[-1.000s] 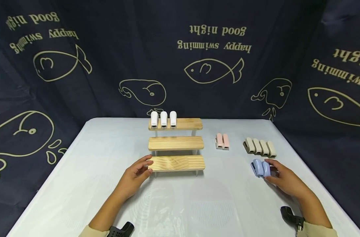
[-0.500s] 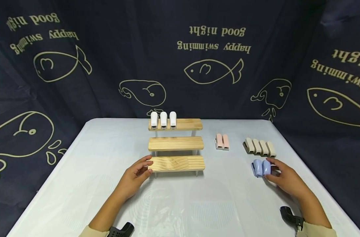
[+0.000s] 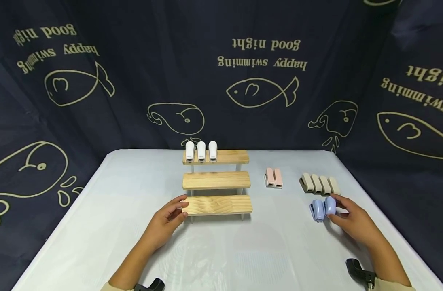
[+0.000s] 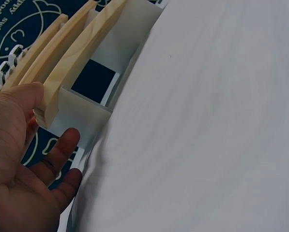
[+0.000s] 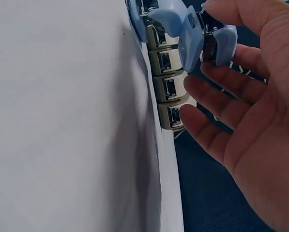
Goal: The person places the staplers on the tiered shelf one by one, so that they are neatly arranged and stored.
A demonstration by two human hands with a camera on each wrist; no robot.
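Observation:
In the head view my left hand (image 3: 166, 223) grips the left end of the lowest shelf of a three-tier wooden display stand (image 3: 217, 205). The left wrist view shows the thumb over that board end (image 4: 48, 104), the lower fingers spread free. On the right, my right hand (image 3: 355, 220) pinches a light-blue mini stapler (image 3: 330, 205) between thumb and fingers. A second blue stapler (image 3: 318, 210) stands just left of it, with a small gap between the two. In the right wrist view the held stapler (image 5: 225, 44) is tilted, clear of the cloth.
Three white staplers (image 3: 201, 152) stand at the left of the top shelf. Two pink staplers (image 3: 274, 178) sit right of the stand. Several beige staplers (image 3: 320, 184) form a row behind the blue pair. A white cloth covers the table (image 3: 243, 250); a dark printed curtain (image 3: 221, 121) hangs behind.
The right hand has moved the pinched blue stapler slightly right and up, away from its neighbour. The left hand keeps its place on the shelf. The head view has tilted up a little.

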